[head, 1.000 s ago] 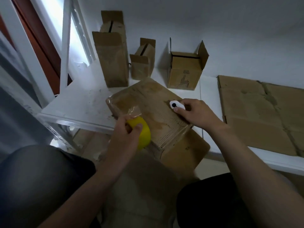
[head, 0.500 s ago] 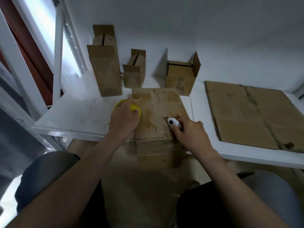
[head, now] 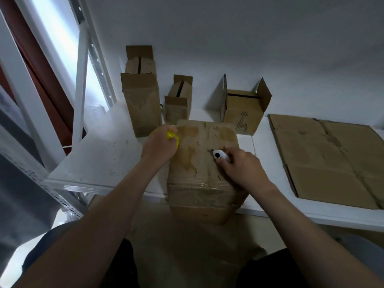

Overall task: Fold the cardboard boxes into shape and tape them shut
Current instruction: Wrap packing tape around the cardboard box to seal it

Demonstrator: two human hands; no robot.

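L hand [head: 159,145] is curled tight round yellow tape roll [head: 173,138], held at far-left edge of taped box [head: 197,163]. R hand [head: 242,168] is clamped on small white tool [head: 220,155], pressed to box top. Box is laid at front edge of white table [head: 108,154], partly overhanging.

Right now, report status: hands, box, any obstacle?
Left hand grips yellow tape roll, far-left corner of taped box. Right hand holds white cutter on top. Nothing in the way.
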